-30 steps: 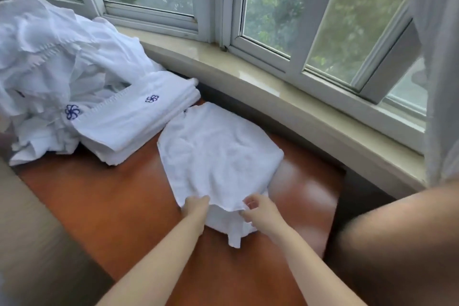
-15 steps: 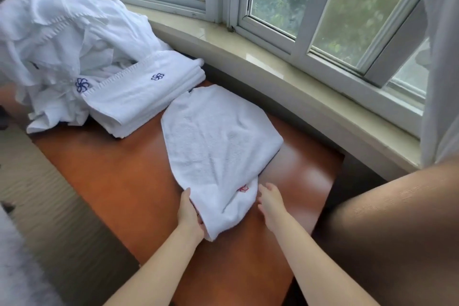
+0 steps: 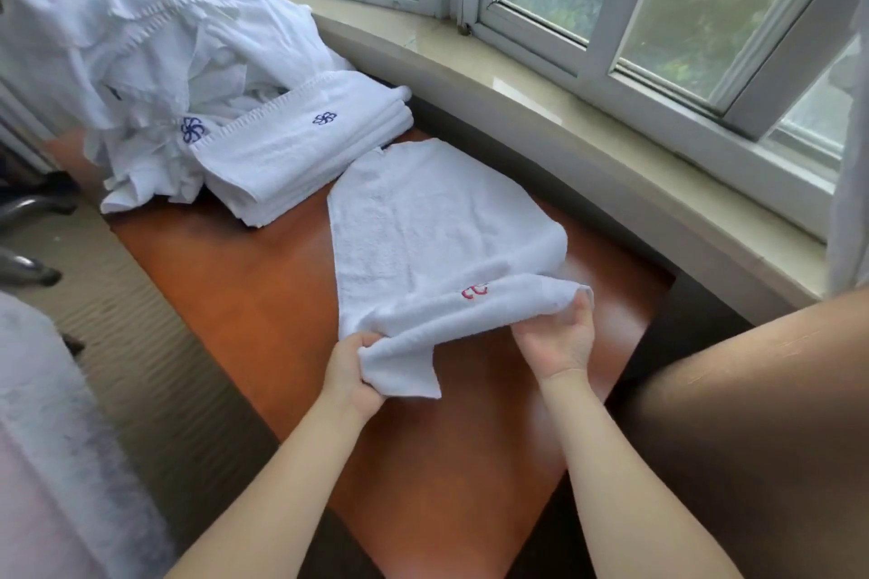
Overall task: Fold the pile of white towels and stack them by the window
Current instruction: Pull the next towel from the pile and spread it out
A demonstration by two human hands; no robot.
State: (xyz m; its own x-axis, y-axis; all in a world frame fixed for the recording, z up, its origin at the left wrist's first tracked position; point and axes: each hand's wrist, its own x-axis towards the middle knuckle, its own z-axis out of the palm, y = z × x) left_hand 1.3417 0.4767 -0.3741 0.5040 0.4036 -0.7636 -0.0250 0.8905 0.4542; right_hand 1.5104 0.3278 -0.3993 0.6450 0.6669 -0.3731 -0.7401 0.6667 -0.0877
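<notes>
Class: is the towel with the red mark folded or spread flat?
Partly folded: both hands lift the towel's near edge off the table.

towel (image 3: pixel 437 221) on table (image 3: pixel 244 277) | near edge lifted | both hands (image 3: pixel 463 350) gripping

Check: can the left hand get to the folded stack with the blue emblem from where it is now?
Probably yes. Bare tabletop lies between the left hand and the folded stack, with nothing standing in the way. But that hand grips the towel being folded, so it must let go first.
</notes>
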